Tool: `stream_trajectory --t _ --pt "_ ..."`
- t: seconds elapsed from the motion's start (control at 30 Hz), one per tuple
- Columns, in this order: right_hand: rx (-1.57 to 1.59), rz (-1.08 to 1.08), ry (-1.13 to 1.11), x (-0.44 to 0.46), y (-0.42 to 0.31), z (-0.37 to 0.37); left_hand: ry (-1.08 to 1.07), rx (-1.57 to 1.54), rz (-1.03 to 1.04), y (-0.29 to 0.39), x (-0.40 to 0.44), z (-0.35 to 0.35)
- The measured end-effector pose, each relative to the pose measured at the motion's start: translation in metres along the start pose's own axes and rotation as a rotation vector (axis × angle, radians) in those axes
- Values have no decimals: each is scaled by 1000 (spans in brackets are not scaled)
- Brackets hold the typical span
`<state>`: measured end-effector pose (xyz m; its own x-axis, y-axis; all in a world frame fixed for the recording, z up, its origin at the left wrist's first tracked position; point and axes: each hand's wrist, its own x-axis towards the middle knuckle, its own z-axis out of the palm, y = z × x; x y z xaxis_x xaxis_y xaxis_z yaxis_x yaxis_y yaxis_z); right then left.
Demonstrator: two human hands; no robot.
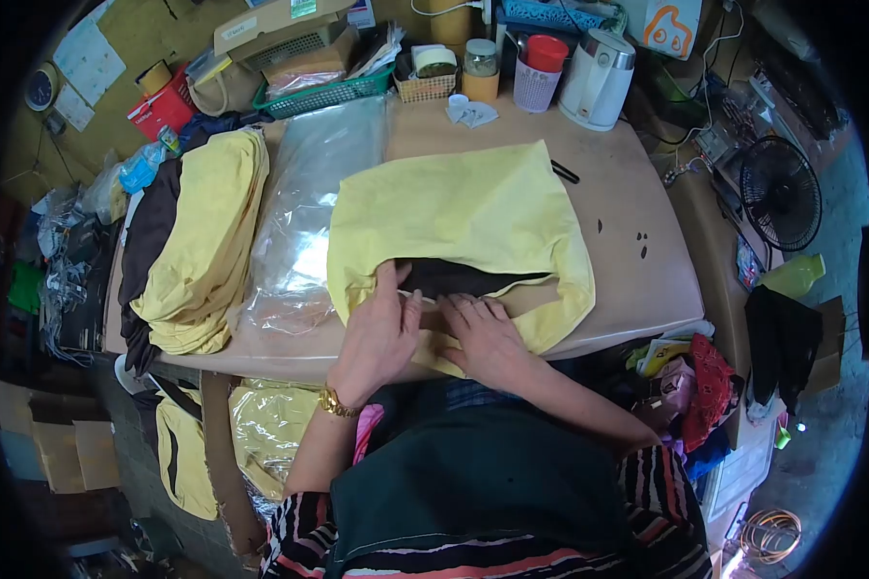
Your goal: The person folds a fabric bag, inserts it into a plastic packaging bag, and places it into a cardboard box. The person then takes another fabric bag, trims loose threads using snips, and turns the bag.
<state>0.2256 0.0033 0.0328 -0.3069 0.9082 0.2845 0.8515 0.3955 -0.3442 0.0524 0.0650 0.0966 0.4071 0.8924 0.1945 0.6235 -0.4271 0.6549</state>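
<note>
A yellow cloth piece [454,203] lies spread on the tan table, with a dark lining [468,278] showing through its opening. At the left edge of that opening is my left hand [381,333], its thumb and fingers closed on the yellow fabric; a gold watch is on the wrist. My right hand [485,338] rests on the cloth's near edge just right of it, fingers stretched out and lying flat. The two hands almost touch. Left of the cloth lie clear plastic bags [319,183].
A pile of folded yellow and dark cloth [208,232] sits at the table's left. Along the back stand a green basket [328,92], a jar [480,72], a cup holder [536,85] and a white kettle [597,82]. A black fan [780,193] stands at right.
</note>
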Motion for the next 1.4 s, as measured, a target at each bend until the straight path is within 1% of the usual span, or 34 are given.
stream_trajectory --t 0.07,0.1,0.13,0.17,0.2,0.23,0.27,0.3,0.33,0.37,0.4,0.43,0.5,0.53,0.6,0.63,0.7,0.8,0.87,0.93,0.97,1.03,1.07,1.17,1.3,1.33,1.37,1.4 --pt "-21 31 -7 -1 0 3 32 -107 90 13 2 7" --pt "-43 62 -8 -2 -1 4 27 -106 87 11 5 16" --pt "-41 65 -9 -4 -3 7 -27 -141 203 3 9 29" --pt "-106 49 -12 -7 -4 13 -82 -177 320 -4 13 41" --pt "-172 33 -17 -10 -3 17 -85 -180 318 -9 16 49" --pt "-129 58 -73 -13 -1 20 -251 -47 223 -13 20 56" --pt "-130 63 -74 -16 2 21 -417 88 127 -15 22 62" --pt "-17 108 -24 -19 7 20 -284 21 159 -16 21 68" --pt "96 154 25 -21 10 20 -290 18 163 -16 23 73" --pt "95 163 23 -22 9 19 -384 81 139 -16 26 77" --pt "-45 152 10 -22 7 18 -477 144 116 -14 28 81" --pt "-187 139 -1 -22 6 16 -482 141 122 -12 29 84" --pt "-163 181 -12 -22 4 8 -424 128 86 -7 32 88" --pt "-136 212 -26 -22 4 5 -428 126 91 -4 33 89" --pt "-140 228 -7 -23 4 4 -487 264 -60 8 36 88" --pt "-142 239 12 -24 5 4 -492 264 -54 10 36 89" --pt "-174 235 0 -25 6 5 -262 426 69 14 33 90" --pt "-188 204 -3 -25 6 7 -249 427 65 19 34 78" --pt "-174 182 3 -25 8 7 -284 407 93 8 40 86" --pt "-160 173 -123 -23 11 7 -331 369 142 -5 49 96" --pt "-154 172 -124 -24 10 5 -325 370 159 -9 58 102" --pt "-67 166 -233 -23 9 -1 -271 375 186 -14 79 114" --pt "-65 164 -233 -24 8 0 -257 379 191 -15 88 119" --pt "-144 129 -116 -28 6 2 -219 391 202 -16 113 130" --pt "-102 128 -119 -26 9 0 -188 394 225 -21 119 136" --pt "-50 166 -162 -25 11 -4 -180 390 239 -24 114 135" --pt "5 196 -206 -24 10 -7 -167 376 270 -28 107 132" --pt "16 174 -211 -23 11 -11 -139 365 326 -31 95 131"
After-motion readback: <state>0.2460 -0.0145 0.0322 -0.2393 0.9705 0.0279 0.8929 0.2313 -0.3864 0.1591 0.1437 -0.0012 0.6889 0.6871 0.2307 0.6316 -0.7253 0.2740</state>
